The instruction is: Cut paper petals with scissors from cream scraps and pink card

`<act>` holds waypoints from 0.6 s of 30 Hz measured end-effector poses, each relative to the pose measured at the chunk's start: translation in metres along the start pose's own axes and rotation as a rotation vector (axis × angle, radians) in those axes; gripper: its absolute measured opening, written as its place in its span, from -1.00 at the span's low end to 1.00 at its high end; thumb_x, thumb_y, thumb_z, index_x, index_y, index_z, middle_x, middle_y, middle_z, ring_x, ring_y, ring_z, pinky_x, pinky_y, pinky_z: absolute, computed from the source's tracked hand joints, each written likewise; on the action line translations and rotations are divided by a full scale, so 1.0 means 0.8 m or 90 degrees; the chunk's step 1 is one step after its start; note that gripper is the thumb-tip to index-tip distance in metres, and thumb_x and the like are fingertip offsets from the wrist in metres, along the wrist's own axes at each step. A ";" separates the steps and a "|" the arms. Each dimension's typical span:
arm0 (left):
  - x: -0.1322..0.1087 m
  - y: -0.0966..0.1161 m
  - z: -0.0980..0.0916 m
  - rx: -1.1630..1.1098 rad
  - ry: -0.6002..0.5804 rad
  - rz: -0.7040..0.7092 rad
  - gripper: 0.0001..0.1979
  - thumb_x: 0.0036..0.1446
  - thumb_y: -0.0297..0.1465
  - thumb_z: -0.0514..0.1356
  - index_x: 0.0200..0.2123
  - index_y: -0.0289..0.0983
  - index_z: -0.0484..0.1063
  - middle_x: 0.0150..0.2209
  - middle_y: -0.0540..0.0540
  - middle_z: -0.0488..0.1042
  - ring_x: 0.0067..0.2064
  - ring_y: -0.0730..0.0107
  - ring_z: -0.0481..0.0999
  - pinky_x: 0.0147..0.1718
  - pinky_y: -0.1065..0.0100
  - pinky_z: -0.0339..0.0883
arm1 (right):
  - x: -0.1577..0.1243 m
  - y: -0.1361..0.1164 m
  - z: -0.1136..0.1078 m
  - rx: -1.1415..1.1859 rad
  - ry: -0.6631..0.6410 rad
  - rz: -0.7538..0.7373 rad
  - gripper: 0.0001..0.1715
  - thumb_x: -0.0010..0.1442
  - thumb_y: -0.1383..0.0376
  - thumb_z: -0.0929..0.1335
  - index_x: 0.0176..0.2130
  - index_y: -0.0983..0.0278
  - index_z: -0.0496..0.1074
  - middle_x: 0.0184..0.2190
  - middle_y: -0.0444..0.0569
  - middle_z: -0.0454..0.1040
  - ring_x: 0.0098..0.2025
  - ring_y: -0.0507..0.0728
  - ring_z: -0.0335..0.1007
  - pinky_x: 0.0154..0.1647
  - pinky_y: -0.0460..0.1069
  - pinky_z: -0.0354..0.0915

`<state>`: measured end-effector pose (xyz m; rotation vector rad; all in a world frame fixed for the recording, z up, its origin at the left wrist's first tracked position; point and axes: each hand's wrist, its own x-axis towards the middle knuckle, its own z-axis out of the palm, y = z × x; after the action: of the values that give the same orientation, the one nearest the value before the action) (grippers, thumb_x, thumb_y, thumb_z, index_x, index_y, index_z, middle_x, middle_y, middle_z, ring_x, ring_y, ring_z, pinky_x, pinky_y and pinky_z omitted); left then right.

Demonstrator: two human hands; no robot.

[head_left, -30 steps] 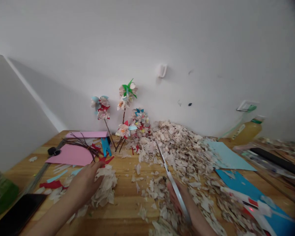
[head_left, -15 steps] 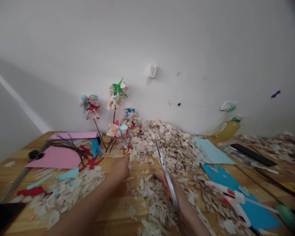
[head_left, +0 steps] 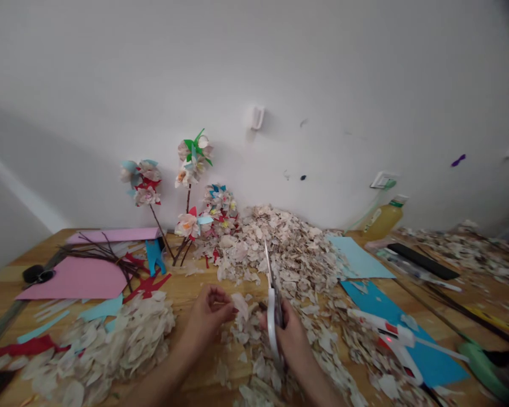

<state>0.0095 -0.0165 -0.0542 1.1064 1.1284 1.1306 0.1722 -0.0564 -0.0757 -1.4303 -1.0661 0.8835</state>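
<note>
My right hand (head_left: 294, 333) is closed round the white-handled scissors (head_left: 272, 308), their blades pointing away from me toward the large heap of dried petals (head_left: 288, 243). Left of it, my left hand (head_left: 210, 314) has its fingers curled, thumb and fingertips together at the edge of a pale dried petal (head_left: 240, 308). Just under the scissors and my right hand lies a looser strip of petals (head_left: 258, 362). A pile of cleaner pale petals (head_left: 139, 328) lies to the left of my left forearm.
Petal flowers on twigs (head_left: 190, 223) lean by the wall. Twigs (head_left: 106, 251) and pink paper (head_left: 85, 278) lie at left. At right are a glue gun (head_left: 394, 339) with a red light, blue paper (head_left: 436, 362), a black case (head_left: 422, 261) and a yellow bottle (head_left: 384, 219).
My left hand has drawn back from near the heap toward the scissors, its fingertips now at a petal. The scissors have turned more upright in my right hand. The view has shifted slightly right.
</note>
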 end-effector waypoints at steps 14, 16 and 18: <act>-0.034 -0.010 0.026 -0.175 -0.006 -0.057 -0.61 -0.32 -0.48 0.30 -0.34 -0.26 0.26 -0.47 0.06 0.36 -0.53 0.46 0.43 -0.53 0.37 0.33 | -0.006 0.005 0.005 0.000 0.029 -0.068 -0.69 -0.21 0.28 0.43 -0.42 0.20 0.26 -0.55 -0.17 0.48 -0.51 0.11 0.42 -0.46 -0.04 0.34; -0.035 -0.009 0.027 -0.164 0.006 -0.053 -0.61 -0.32 -0.46 0.30 -0.33 -0.27 0.26 -0.47 0.04 0.36 -0.50 0.42 0.44 -0.56 0.38 0.32 | -0.007 0.005 0.007 0.007 0.032 -0.064 -0.69 -0.20 0.27 0.43 -0.42 0.20 0.26 -0.55 -0.17 0.48 -0.51 0.11 0.42 -0.47 -0.04 0.34; -0.036 -0.005 0.029 -0.169 0.019 -0.049 -0.61 -0.33 -0.42 0.32 -0.35 -0.28 0.26 -0.49 0.04 0.36 -0.49 0.42 0.43 -0.56 0.39 0.33 | -0.009 0.003 0.009 0.018 0.029 -0.057 -0.70 -0.20 0.26 0.42 -0.43 0.20 0.25 -0.56 -0.18 0.47 -0.53 0.10 0.41 -0.49 -0.05 0.34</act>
<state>0.0305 -0.0474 -0.0531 0.8363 1.0020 1.2002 0.1632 -0.0609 -0.0792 -1.3629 -1.0714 0.7960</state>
